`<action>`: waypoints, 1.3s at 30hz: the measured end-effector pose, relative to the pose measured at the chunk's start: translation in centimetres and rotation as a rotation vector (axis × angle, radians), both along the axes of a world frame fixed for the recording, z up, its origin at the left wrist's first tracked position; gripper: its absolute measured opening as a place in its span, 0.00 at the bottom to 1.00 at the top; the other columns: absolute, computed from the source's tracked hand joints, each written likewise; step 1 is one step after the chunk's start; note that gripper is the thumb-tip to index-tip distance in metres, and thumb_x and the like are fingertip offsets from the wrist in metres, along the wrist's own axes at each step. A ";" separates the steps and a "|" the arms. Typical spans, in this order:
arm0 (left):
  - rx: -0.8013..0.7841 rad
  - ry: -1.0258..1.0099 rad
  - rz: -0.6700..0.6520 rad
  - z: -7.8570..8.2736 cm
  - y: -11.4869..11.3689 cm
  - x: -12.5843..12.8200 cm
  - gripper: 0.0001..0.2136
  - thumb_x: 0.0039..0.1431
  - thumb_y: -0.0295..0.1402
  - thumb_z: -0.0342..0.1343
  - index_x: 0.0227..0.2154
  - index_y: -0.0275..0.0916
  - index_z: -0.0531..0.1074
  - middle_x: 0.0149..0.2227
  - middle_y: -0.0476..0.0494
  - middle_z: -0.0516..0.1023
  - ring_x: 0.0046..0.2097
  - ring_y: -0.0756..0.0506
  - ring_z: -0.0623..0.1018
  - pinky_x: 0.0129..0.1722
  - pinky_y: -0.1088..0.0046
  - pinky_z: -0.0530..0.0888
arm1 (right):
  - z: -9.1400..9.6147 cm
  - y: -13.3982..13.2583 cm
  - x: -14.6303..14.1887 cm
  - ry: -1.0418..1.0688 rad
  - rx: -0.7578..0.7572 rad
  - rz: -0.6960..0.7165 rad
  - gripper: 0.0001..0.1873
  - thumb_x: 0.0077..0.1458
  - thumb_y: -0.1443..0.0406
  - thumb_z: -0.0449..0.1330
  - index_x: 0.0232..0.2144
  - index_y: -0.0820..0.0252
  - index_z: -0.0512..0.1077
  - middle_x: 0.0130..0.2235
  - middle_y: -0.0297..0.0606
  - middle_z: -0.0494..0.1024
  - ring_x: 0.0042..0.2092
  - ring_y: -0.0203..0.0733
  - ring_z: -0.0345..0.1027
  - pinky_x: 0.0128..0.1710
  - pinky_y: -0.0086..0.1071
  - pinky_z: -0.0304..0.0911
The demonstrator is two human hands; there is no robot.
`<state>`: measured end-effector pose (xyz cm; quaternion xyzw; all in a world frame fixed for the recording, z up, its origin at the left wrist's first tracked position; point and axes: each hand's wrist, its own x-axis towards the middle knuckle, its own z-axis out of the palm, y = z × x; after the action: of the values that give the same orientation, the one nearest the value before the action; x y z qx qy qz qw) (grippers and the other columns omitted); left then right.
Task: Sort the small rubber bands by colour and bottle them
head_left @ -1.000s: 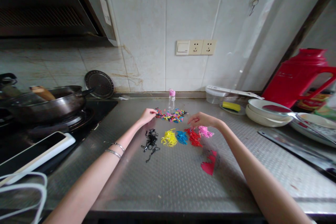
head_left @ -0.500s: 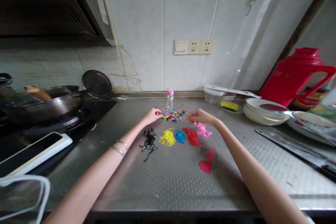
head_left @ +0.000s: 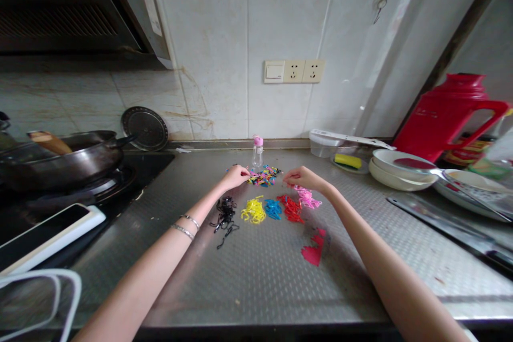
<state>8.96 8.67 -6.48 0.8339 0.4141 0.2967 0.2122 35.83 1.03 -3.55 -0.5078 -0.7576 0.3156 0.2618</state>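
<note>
A mixed pile of small coloured elastic bands lies on the steel counter before a small clear bottle with a pink cap. Nearer me lie sorted heaps: black, yellow, blue, red and pink. My left hand pinches at the left edge of the mixed pile. My right hand hovers curled at the pile's right edge, above the pink heap; what its fingers hold is too small to tell.
A wok sits on the hob at left, a phone lying nearer. To the right stand stacked white bowls, a sponge on a dish, a red thermos jug and a knife. A red reflection shows on the counter.
Both hands have drawn closer to the mixed pile, the left moving right to its edge and the right lifting from the red and pink heaps.
</note>
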 end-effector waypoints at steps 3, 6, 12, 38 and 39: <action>0.031 0.044 -0.055 -0.3 0.3 -0.2 0.08 0.46 0.31 0.54 0.26 0.34 0.76 0.29 0.43 0.78 0.31 0.48 0.74 0.35 0.75 0.67 | -0.1 0.1 0.0 -0.003 0.006 -0.002 0.12 0.43 0.66 0.53 0.29 0.66 0.73 0.25 0.36 0.75 0.26 0.34 0.66 0.22 0.22 0.58; 0.027 0.044 -0.015 -0.5 0.5 -0.6 0.08 0.46 0.31 0.54 0.26 0.34 0.76 0.29 0.43 0.77 0.31 0.48 0.74 0.34 0.75 0.67 | -0.2 0.2 0.0 -0.010 0.009 -0.004 0.12 0.43 0.66 0.52 0.29 0.66 0.73 0.25 0.36 0.75 0.26 0.34 0.66 0.21 0.22 0.58; -0.007 -0.019 0.008 0.0 0.5 -1.3 0.08 0.46 0.33 0.54 0.26 0.33 0.75 0.28 0.43 0.77 0.30 0.49 0.72 0.32 0.75 0.66 | -0.5 0.3 0.1 -0.031 0.056 -0.011 0.13 0.42 0.67 0.52 0.28 0.66 0.74 0.24 0.36 0.75 0.25 0.34 0.66 0.21 0.23 0.57; -0.548 -0.396 -0.086 2.9 -6.0 1.9 0.11 0.49 0.32 0.56 0.34 0.30 0.71 0.20 0.48 0.72 0.17 0.56 0.67 0.12 0.83 0.57 | -1.3 -1.8 -8.4 0.154 0.374 -0.059 0.14 0.49 0.60 0.55 0.35 0.62 0.74 0.29 0.37 0.77 0.30 0.37 0.69 0.31 0.27 0.63; -0.559 -0.408 -0.081 3.0 -6.0 1.9 0.11 0.48 0.32 0.56 0.34 0.30 0.71 0.20 0.48 0.72 0.17 0.56 0.67 0.12 0.83 0.57 | -1.2 -1.8 -8.4 0.169 0.368 -0.062 0.14 0.49 0.61 0.55 0.35 0.62 0.74 0.28 0.37 0.77 0.29 0.36 0.69 0.30 0.27 0.63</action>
<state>10.86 2.64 -3.50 0.6830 0.3948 0.3237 0.5224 27.40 -0.72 -4.79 -0.4462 -0.7618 0.2053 0.4224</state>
